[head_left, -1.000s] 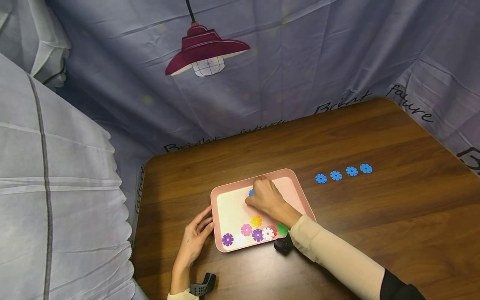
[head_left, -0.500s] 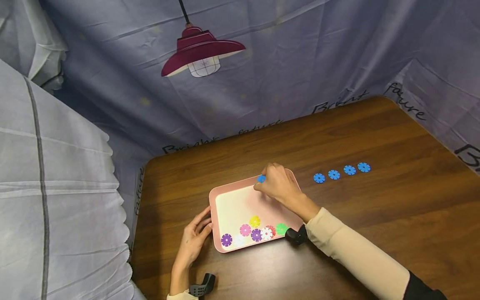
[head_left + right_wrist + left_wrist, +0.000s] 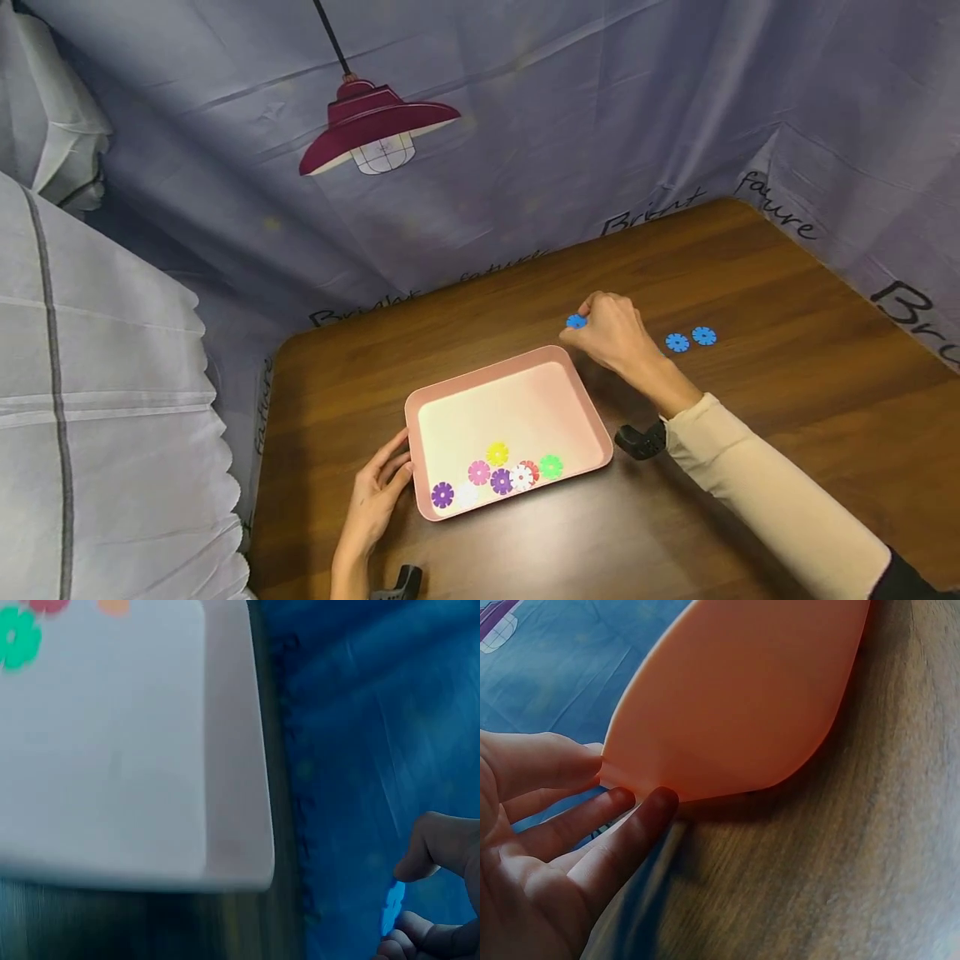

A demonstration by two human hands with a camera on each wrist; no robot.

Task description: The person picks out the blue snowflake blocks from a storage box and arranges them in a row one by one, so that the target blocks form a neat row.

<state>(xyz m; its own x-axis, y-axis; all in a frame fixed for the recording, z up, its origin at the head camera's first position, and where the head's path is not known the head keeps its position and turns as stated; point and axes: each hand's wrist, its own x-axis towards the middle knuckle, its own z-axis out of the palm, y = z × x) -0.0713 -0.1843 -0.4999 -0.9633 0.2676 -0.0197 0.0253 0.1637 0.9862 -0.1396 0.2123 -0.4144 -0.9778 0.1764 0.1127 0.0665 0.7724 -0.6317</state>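
Note:
My right hand point(image 3: 617, 333) pinches a blue snowflake disc point(image 3: 576, 322) between thumb and fingers, above the table beyond the tray's far right corner. The right wrist view shows the same blue disc point(image 3: 392, 907) held at the fingertips. My left hand point(image 3: 372, 500) rests its fingertips against the outer left wall of the pink tray point(image 3: 491, 379). In the left wrist view the left fingers point(image 3: 622, 847) touch the tray's side. Along the tray's near side lie several discs, among them a yellow disc point(image 3: 497, 454), a green disc point(image 3: 551, 466) and a purple disc point(image 3: 442, 495).
Two blue discs point(image 3: 690, 339) lie on the wooden table point(image 3: 720, 450) right of my right hand; the hand and forearm block part of the table there. A curtain point(image 3: 487, 192) hangs behind the table, and a white cloth point(image 3: 127, 400) hangs at the left.
My right hand has lifted the blue disc out of the tray and carried it right, past the far rim. It now covers part of the blue row. The left hand stays at the tray.

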